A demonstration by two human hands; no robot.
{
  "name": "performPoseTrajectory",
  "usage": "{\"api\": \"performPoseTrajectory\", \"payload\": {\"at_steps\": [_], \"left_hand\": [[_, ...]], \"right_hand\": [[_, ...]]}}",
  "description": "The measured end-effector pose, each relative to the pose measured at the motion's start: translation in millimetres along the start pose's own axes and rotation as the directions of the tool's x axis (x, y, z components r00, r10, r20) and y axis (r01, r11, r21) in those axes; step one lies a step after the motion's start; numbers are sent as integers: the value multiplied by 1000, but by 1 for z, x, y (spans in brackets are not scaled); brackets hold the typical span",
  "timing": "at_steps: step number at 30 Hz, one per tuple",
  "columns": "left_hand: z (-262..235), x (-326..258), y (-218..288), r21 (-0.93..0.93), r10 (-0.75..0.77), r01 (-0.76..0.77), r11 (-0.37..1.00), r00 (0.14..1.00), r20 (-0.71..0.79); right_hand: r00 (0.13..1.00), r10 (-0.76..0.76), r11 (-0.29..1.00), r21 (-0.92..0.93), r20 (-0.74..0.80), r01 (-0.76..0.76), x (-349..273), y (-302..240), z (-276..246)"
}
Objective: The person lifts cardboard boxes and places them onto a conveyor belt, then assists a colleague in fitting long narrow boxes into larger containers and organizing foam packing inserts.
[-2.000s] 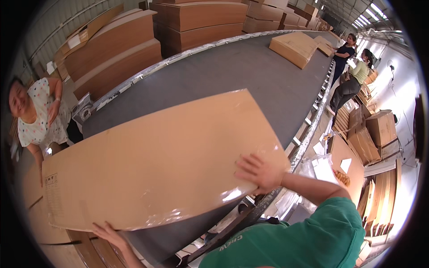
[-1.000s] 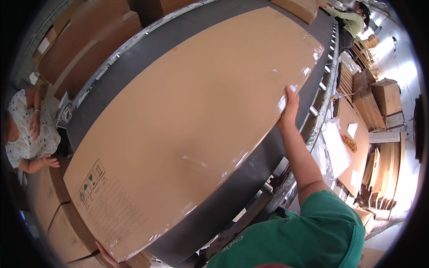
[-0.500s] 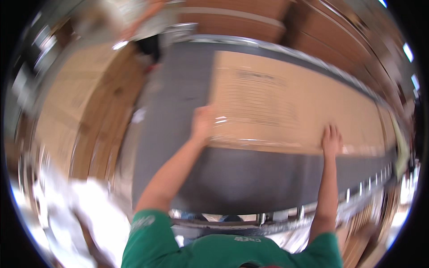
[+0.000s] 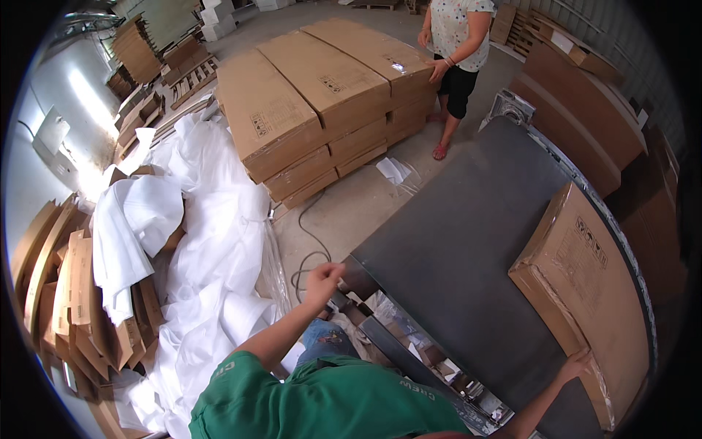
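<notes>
A long flat cardboard box wrapped in clear film lies on the dark conveyor belt, toward its right side. My right hand grips the box's near corner. My left hand hangs free beside the belt's near left corner, fingers loosely curled and holding nothing. My green shirt fills the bottom of the view.
Another person stands at the top with a hand on a pallet stack of long boxes. White foam sheeting and flattened cardboard lie to the left. More boxes line the belt's far side. A cable lies on the floor.
The view has swung round. My left hand has come off the box and now hangs beside the belt's corner. My right hand stays on the box, which now lies at the belt's right.
</notes>
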State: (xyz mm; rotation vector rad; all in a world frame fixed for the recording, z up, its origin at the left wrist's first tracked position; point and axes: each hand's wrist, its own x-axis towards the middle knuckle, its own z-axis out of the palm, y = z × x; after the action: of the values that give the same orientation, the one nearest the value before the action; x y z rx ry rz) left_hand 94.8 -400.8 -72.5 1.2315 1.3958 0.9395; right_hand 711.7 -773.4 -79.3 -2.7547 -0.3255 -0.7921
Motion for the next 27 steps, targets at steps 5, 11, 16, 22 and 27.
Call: {"api": "performPoseTrajectory", "payload": {"at_steps": [5,11,16,22,27], "left_hand": [[-178,74,-102,-112,-195,169,979,941,-278],[-291,186,-122,18,-235,244,970,950,-204],[-361,198,-144,-29,-450,456,889,864,-225],[-405,137,-236,-397,-720,607,688,639,-271],[-443,130,-237,-508,-824,667,545,537,-179]], "right_hand": [[987,-126,948,281,-96,148,-174,-143,-43],[826,-556,744,500,96,443,-287,-403,-73],[775,-614,598,728,147,336,-319,-528,-115],[196,-618,377,506,761,-776,-380,-596,-121],[-139,-673,342,138,726,-930,-440,-687,-94]]}}
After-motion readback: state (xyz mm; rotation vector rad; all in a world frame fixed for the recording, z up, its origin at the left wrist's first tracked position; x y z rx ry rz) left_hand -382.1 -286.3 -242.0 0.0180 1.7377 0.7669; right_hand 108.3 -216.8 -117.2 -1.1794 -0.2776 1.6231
